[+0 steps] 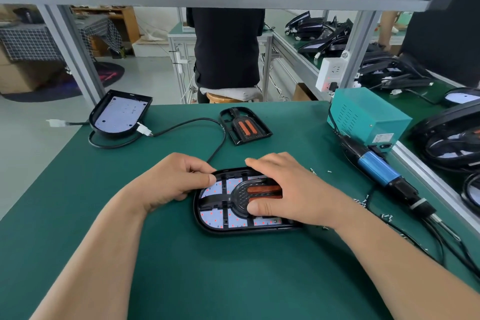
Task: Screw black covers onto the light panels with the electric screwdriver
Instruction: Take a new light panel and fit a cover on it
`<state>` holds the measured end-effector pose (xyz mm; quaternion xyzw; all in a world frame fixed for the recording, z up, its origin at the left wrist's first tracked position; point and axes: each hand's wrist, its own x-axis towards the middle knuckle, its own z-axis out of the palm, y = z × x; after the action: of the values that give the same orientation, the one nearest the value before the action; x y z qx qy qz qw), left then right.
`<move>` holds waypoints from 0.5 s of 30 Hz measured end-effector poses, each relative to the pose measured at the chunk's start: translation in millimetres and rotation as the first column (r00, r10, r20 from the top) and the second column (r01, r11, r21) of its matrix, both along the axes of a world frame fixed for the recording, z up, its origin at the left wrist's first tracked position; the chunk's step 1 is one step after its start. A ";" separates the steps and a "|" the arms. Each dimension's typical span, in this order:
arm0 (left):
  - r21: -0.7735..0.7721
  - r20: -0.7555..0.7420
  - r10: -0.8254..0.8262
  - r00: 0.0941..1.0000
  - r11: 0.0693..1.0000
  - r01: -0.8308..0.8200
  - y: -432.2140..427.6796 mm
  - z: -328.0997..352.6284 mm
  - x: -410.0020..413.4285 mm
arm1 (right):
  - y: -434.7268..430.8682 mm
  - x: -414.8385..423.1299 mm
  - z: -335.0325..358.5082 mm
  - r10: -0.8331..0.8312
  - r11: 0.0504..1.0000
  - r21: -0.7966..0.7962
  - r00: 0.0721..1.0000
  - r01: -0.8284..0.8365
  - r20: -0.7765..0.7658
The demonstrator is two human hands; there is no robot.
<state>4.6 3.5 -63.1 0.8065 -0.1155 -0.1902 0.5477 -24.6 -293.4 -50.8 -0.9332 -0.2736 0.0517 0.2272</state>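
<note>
Your left hand [171, 182] grips the left end of the light panel [215, 218], thumb on top and fingers curled over its far rim. Your right hand [283, 189] lies flat, straight fingers pressing the black cover [225, 200] down into the panel. The panel sits about the middle of the green surface [181, 267], a little toward the right edge, and its cable [197, 122] trails off toward the far edge. The cover looks laid in but not yet fastened, so I'd judge the step in hand is seating it. Press evenly along the ribs and check that each one drops inside the rim and that the screw holes line up before you let go (a cover riding up on one side will likely pull a screw in crooked). Steady the panel with the left hand when the right one leaves it. The electric screwdriver [376, 166] lies untouched along the right edge, with loose screws [361, 201] scattered just beside it, between tool and panel. Farther out, a spare cover [245, 126] rests near the middle of the far edge. A second panel [118, 114] sits at the far left corner, and a teal power box [368, 114] stands at the far right corner.
</note>
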 end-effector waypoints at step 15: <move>-0.398 -0.288 0.186 0.939 0.869 -0.295 -5.8 -5.1 11.1 | -10.5 1.3 -2.4 0.055 0.998 -0.019 0.998 -0.055 -0.001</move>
<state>15.6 -2.3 -68.2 0.6426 0.0142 -0.1855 0.7433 -23.3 -303.9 -53.2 -0.9274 -0.2987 0.0606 0.2171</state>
